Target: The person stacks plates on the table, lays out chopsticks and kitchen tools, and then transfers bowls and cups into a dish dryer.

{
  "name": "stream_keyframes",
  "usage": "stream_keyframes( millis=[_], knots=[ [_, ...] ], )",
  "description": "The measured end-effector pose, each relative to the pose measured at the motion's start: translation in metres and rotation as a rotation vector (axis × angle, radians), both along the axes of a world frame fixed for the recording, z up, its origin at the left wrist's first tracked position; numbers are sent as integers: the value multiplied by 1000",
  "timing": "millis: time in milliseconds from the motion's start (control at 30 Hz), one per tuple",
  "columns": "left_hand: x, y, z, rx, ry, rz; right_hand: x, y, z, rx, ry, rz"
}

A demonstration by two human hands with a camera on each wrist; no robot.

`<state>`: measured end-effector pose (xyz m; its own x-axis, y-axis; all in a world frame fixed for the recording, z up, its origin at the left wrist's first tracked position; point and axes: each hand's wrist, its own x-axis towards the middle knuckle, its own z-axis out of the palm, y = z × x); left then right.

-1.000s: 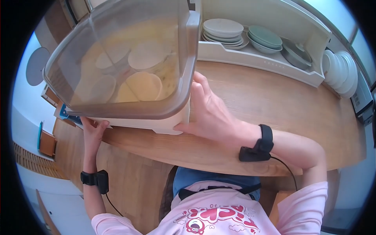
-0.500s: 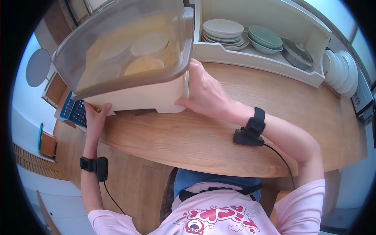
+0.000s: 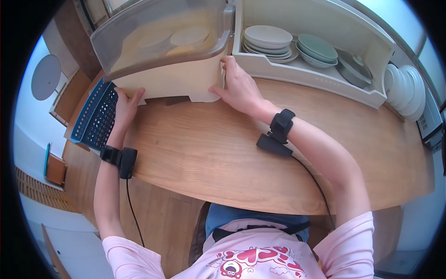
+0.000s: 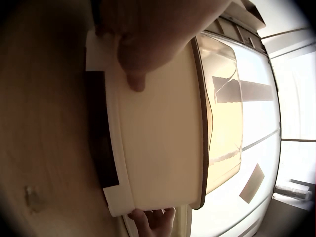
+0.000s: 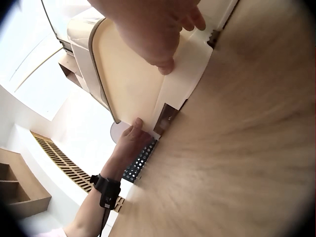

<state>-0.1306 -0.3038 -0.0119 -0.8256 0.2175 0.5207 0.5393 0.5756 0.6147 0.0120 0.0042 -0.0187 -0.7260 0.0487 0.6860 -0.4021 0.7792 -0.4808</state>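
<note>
A cream storage box point(image 3: 172, 81) with a smoky see-through lid point(image 3: 158, 39) sits at the far left of the wooden table; pale round dishes show dimly through the lid. My left hand point(image 3: 124, 108) grips its lower left corner, thumb on the front face. At the opposite end, my right hand point(image 3: 242, 89) holds the right side, its thumb at the front lower corner and its fingers along the side wall. In the left wrist view, the box front point(image 4: 160, 143) stands close over the wood, a dark cutout along its bottom edge.
Left of the box is a blue perforated basket point(image 3: 93, 116). A white open cabinet point(image 3: 316, 83) at the back holds stacked white plates point(image 3: 267, 37), green dishes point(image 3: 318, 46) and a lidded pan point(image 3: 353, 67). More white plates point(image 3: 405, 90) stand upright at the right.
Both hands have moved the box away from the body, toward the back of the table, and it appears lower. More tabletop and the blue basket have come into view.
</note>
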Motion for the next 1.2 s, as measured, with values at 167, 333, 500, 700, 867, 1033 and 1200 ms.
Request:
stream_keyframes(
  millis=[167, 333, 500, 700, 867, 1033, 1200],
  knots=[
    [-32, 14, -11, -136, 39, 155, -16, 1, 4, -81, -215, -108],
    [-48, 35, -10, -91, -74, 183, -38, 5, -8, -54, -168, -143],
    [-75, 46, -11, -178, -103, 192, -58, 7, -11, -82, -186, -179],
    [-63, 69, 9, -221, -172, -251, -75, 11, -13, -135, -206, -197],
    [-80, 98, -16, -353, -20, 106, -88, 16, -18, -158, -158, -181],
    [-100, 118, -23, -400, -12, 259, -107, 15, -24, -166, -139, -216],
    [-110, 122, -21, -401, 10, 247, -114, 5, -23, -194, -139, -265]
  ],
)
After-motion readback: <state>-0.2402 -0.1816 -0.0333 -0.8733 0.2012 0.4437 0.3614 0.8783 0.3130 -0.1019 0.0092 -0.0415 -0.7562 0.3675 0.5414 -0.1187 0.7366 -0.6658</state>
